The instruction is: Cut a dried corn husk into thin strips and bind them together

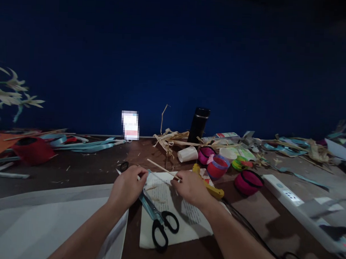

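Observation:
My left hand is closed in a pinch on the end of a pale blue strip over a printed sheet of paper. My right hand is closed on a thin wooden stick that points up and left between the hands. Black-handled scissors lie on the sheet just below my hands. A yellow glue gun lies right behind my right hand.
Large white sheets cover the near left. Small pink, red and green containers, a tipped white cup, a black flask and dry husks stand behind. A white power strip lies right, and blue ribbons left.

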The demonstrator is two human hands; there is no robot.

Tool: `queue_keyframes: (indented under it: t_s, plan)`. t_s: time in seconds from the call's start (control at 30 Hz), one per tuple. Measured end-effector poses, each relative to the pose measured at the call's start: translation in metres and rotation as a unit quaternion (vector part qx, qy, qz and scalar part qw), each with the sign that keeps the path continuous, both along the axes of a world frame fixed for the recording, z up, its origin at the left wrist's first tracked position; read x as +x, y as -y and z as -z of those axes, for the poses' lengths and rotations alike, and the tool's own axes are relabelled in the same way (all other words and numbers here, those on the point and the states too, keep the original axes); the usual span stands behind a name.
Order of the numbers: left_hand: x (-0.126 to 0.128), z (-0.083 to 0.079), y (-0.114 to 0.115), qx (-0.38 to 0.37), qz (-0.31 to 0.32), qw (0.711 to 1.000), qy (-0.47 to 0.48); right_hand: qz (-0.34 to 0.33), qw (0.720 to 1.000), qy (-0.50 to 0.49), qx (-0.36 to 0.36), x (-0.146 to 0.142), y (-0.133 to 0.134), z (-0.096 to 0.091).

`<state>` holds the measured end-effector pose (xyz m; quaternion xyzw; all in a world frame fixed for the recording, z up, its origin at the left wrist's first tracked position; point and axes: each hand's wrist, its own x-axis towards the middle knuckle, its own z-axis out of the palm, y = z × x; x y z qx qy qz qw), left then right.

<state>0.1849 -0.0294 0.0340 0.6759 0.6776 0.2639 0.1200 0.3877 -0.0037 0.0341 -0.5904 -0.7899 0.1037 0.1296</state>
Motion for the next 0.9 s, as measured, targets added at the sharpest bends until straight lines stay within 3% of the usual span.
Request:
queue_keyframes:
  t_s: [0.1, 0.33, 0.53, 0.6, 0.73, 0.83, 0.9]
  plan:
    - [0.005, 0.001, 0.005, -0.017, 0.054, 0.998, -0.035, 0.004, 1.0, -0.024, 0.01, 0.001, -0.002, 0.002]
    - [0.005, 0.013, 0.003, -0.058, 0.075, 0.993, -0.071, 0.004, 0.994, -0.105, 0.027, 0.0, -0.003, 0.006]
    - [0.005, 0.007, 0.002, -0.035, 0.06, 0.997, 0.022, -0.005, 0.974, -0.224, -0.013, -0.003, -0.004, 0.004]
    - [0.006, 0.003, 0.001, -0.075, 0.066, 0.987, 0.128, -0.007, 0.955, -0.291, -0.055, -0.005, -0.004, 0.004]
    - [0.01, -0.001, 0.0, -0.188, 0.095, 0.917, 0.34, -0.017, 0.885, -0.427, -0.186, -0.01, 0.0, 0.002]
    - [0.011, 0.0, 0.002, -0.204, 0.108, 0.895, 0.382, -0.031, 0.832, -0.482, -0.273, -0.012, 0.004, 0.001]
    - [0.011, 0.001, 0.002, -0.206, 0.11, 0.893, 0.386, -0.042, 0.816, -0.496, -0.293, -0.013, 0.006, 0.001]
